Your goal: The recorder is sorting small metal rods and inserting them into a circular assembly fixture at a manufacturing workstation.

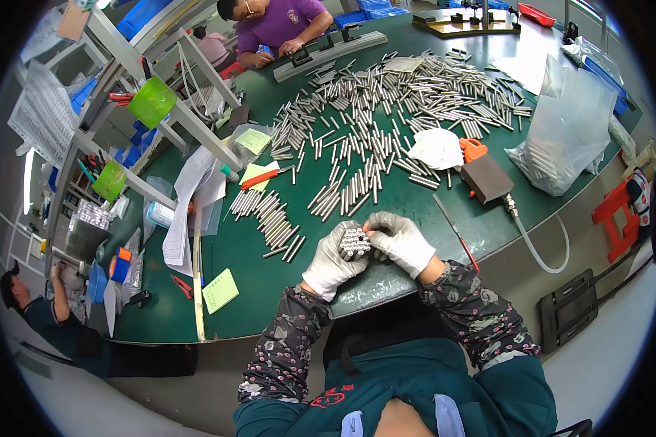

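Observation:
In my gloved left hand (332, 264) is a tight bundle of short metal rods (354, 243), their round ends facing up. The gloved right hand (401, 242) has its fingers closed against the bundle's right edge; whether they grip a single rod there cannot be made out. Beyond my hands, loose metal rods (364, 146) lie in a wide heap over the green table (284, 291). A smaller row of rods (273, 222) lies left of the bundle.
Right of my hands lie a thin red-handled tool (455, 231) and a dark block (487, 180) with a hose. A plastic bag (565, 124) stands farther right. Yellow notes (220, 290), a red cutter (182, 286) and papers (186, 211) lie left. Someone in purple (280, 29) works opposite.

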`<state>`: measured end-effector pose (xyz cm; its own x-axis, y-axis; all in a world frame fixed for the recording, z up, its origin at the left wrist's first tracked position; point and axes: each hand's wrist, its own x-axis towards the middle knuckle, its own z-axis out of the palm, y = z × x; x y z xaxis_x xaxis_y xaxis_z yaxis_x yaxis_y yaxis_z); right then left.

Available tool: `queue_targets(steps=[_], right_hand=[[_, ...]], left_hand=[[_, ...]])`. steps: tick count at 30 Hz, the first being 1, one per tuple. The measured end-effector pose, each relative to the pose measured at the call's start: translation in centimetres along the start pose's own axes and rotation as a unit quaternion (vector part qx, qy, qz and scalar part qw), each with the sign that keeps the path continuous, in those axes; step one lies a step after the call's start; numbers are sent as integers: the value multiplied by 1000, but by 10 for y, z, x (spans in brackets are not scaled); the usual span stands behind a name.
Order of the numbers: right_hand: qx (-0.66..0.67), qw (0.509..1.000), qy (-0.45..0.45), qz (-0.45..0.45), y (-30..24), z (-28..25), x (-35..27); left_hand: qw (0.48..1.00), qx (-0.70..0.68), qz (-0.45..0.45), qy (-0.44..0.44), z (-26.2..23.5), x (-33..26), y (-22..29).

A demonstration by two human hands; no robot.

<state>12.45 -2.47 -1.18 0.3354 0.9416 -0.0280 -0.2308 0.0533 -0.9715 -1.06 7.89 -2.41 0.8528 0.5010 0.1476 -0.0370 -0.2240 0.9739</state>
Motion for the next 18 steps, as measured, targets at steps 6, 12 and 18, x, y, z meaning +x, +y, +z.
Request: queue_targets(steps=[6, 12, 18], right_hand=[[17, 1000, 5, 26, -5, 1, -1], [26, 999, 8, 26, -6, 1, -2], [25, 999, 2, 24, -4, 1, -2]], left_hand=[[997, -63, -45, -6, -2, 3, -3], [998, -50, -48, -6, -3, 3, -4], [995, -82, -58, -6, -2, 2, -1]])
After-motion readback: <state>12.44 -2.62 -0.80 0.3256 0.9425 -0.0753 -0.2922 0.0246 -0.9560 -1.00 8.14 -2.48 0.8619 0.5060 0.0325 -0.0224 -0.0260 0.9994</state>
